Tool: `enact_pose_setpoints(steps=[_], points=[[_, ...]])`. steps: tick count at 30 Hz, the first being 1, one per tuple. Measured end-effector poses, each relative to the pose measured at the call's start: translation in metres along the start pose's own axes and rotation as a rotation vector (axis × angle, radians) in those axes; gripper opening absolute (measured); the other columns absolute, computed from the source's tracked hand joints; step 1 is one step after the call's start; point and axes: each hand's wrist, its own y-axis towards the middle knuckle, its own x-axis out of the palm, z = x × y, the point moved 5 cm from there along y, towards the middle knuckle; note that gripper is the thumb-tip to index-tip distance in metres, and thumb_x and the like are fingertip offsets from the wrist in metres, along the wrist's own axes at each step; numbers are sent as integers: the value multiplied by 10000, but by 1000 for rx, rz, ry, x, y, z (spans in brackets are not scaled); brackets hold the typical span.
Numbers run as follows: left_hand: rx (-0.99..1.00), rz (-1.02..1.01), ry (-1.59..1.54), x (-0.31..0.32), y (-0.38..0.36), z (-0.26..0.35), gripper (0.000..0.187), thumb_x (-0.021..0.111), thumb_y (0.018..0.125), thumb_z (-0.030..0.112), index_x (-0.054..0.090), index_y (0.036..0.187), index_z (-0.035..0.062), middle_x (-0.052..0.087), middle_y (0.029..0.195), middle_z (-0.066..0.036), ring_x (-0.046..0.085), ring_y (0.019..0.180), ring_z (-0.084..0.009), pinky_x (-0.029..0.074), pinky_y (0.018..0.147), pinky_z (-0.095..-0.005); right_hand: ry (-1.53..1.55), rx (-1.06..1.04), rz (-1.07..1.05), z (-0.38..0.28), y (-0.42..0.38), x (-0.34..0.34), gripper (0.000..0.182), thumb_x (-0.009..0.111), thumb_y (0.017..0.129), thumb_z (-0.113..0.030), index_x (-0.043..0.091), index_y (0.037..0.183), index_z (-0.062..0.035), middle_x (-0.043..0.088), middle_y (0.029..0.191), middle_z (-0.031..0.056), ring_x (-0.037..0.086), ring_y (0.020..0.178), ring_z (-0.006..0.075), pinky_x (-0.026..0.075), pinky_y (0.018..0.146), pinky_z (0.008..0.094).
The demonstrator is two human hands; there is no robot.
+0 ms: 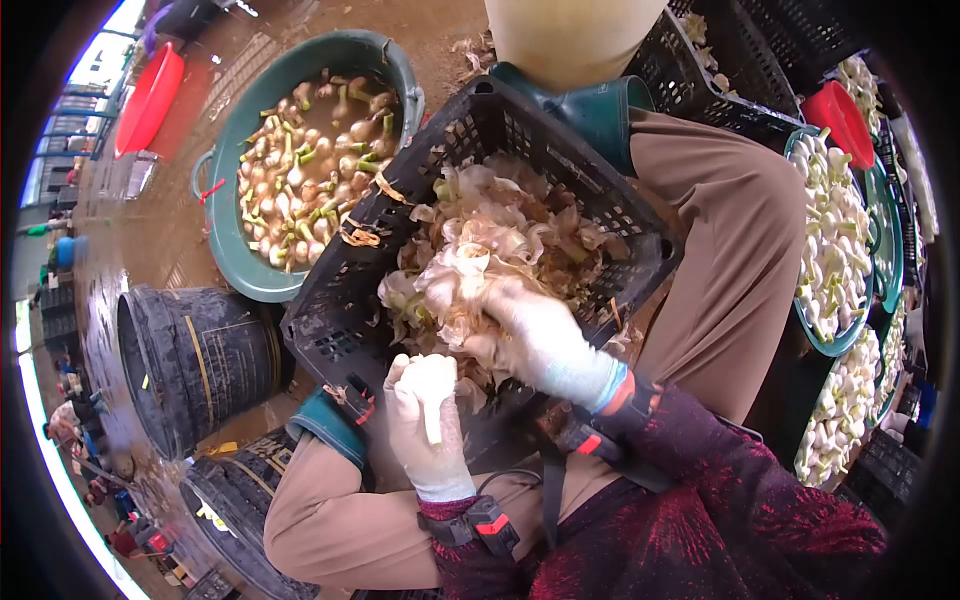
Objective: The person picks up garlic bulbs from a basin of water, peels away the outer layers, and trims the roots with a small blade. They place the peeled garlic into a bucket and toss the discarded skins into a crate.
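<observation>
My left hand (415, 447), in a whitish glove, is closed around a clean white garlic bulb (431, 382) whose stem points down toward the wrist. Just right of it, my gloved right hand (552, 348) reaches over a black plastic crate (560, 150), its fingers smeared by motion against the papery skins. A heap of loose garlic skins (480, 240) fills much of the crate, which stands tilted between my knees. Whether the right fingers hold any skin, I cannot tell.
A green tub (222, 235) of garlic bulbs in brown water stands at upper left. Black buckets (200, 365) are at the left. Peeled white garlic (832, 235) fills basins at the right. Behind the crate is a pale bucket (570, 40); a red basin (150, 100) lies far left.
</observation>
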Motion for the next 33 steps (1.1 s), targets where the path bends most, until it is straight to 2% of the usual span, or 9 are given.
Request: enact_pose_setpoints(steps=[5,8,16,19,25,27,29,31,33], points=[[54,-87,473,4,-5,-1,232,588,921,71,541,1131,-15,587,1012,-102,601,953,-189,475,929,-327,23,-23,-237,-20,-8,12,218,679,814,-223,656,918,-33,636,784,169,630,738,346,504,663,395],[394,-9,684,7,-4,3,239,626,894,54,544,1106,-21,600,1014,-97,598,960,-186,473,919,-316,-35,-27,-129,-22,-13,20,187,649,795,-212,623,820,-29,611,694,181,616,672,374,497,615,425],[134,101,237,17,-2,-4,130,596,892,1,529,1004,1,597,926,-86,572,762,-128,492,617,-216,594,478,-267,2,-4,14,291,626,856,-248,580,940,26,609,748,225,615,649,387,495,610,427],[211,123,365,13,1,-3,147,602,891,3,530,1019,-3,590,889,-76,568,737,-120,489,617,-217,148,14,-167,-9,-10,13,265,646,846,-252,597,926,-4,611,748,210,617,665,370,497,629,424],[283,57,559,9,-1,0,149,668,809,11,573,922,-12,586,853,-57,570,762,-114,483,690,-249,-45,-9,-248,-10,-10,25,195,649,803,-215,602,833,-28,596,707,175,608,698,383,488,630,449],[332,-78,768,14,0,1,220,608,920,87,540,1105,-11,585,1011,-105,569,894,-159,474,866,-302,-61,40,-198,-6,-10,27,192,653,794,-192,600,843,-15,606,714,180,620,672,353,495,617,419],[243,7,602,11,-3,-1,186,668,825,15,557,970,-18,583,928,-77,579,792,-134,495,757,-263,92,175,-213,1,-6,27,189,647,792,-176,598,856,-5,602,711,185,621,651,295,497,616,389],[47,-4,295,8,-2,-6,200,646,871,53,534,1020,-19,583,996,-89,590,863,-140,502,815,-280,429,461,-273,7,-4,24,228,626,796,-135,591,947,32,608,718,143,565,646,128,490,622,310],[96,-21,317,-1,-1,-4,295,602,921,98,510,1168,-36,588,1087,-109,590,982,-161,492,882,-297,655,477,-245,23,-6,36,298,610,798,-126,578,1040,45,617,761,96,536,691,113,491,651,307]])
